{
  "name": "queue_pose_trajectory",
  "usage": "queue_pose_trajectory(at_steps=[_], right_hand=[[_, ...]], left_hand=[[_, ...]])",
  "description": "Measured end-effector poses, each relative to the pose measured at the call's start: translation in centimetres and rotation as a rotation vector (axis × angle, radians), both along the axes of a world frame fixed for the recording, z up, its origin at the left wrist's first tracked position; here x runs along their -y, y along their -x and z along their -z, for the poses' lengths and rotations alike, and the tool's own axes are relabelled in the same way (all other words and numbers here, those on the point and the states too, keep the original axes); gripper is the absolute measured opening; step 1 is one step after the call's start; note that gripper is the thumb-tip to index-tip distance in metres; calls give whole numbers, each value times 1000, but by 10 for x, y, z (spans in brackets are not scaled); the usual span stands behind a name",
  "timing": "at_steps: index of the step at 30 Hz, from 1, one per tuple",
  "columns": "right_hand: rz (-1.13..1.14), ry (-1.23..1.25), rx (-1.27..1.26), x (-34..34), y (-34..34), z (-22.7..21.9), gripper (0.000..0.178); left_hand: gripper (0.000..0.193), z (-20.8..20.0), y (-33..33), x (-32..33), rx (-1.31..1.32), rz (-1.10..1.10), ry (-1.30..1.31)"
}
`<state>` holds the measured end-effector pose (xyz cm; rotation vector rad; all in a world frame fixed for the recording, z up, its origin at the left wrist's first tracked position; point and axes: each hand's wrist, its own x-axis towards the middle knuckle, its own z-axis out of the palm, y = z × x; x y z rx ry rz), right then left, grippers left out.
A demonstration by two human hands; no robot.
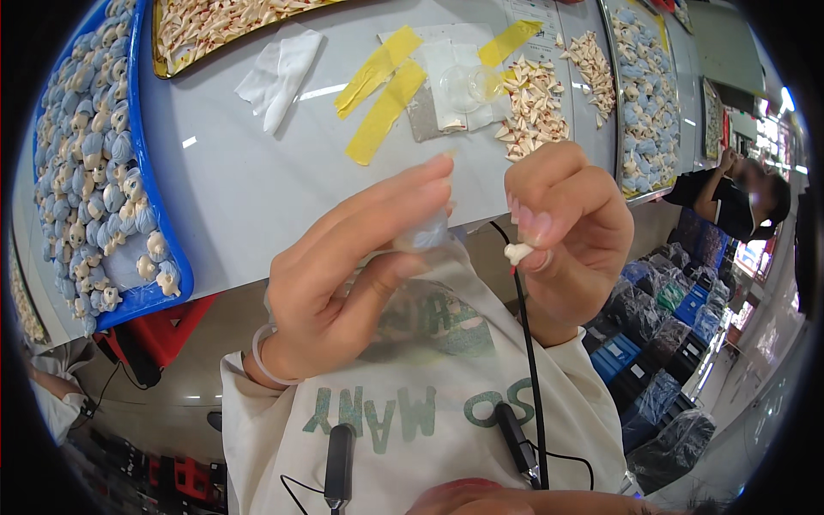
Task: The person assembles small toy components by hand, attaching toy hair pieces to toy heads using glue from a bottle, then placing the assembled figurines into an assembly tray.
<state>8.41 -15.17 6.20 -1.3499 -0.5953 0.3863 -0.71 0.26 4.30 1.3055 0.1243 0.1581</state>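
Observation:
My left hand is raised in front of my chest, thumb and fingers closed on a pale blue, slightly see-through piece. The fingers cover much of that piece, so its full shape is hidden. To its right my right hand pinches a small cream moulded part with a red tip between thumb and fingertips. The two hands are apart. Beyond them on the table lies a pile of similar cream parts, beside a clear round dish on a white sheet.
At the left, a blue tray holds many blue-and-cream figures. Another tray of figures stands at the right. A tray of cream parts lies at the far edge. Yellow tape strips and a white cloth lie on the table. A person sits at right.

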Motion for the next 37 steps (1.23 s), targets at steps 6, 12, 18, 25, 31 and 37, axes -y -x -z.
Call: queue_pose_trajectory(at_steps=[6,12,18,25,31,37], right_hand=[[-50,107,17,-6,11,-4,17],[-59,225,180,-8,12,-4,22],[41,271,458,-13,8,-4,25],[-9,335,363,-5,5,-3,19],[386,417,368,46,2,-2,13],[1336,97,-66,177,-28,38,21]], left_hand=[[34,11,1,1,224,-111,-177],[40,10,0,2,331,-120,-385],[43,10,0,10,374,-184,-520],[44,6,-1,13,324,-197,-725],[40,14,0,3,189,-222,-764],[36,28,6,-24,93,-331,-612]])
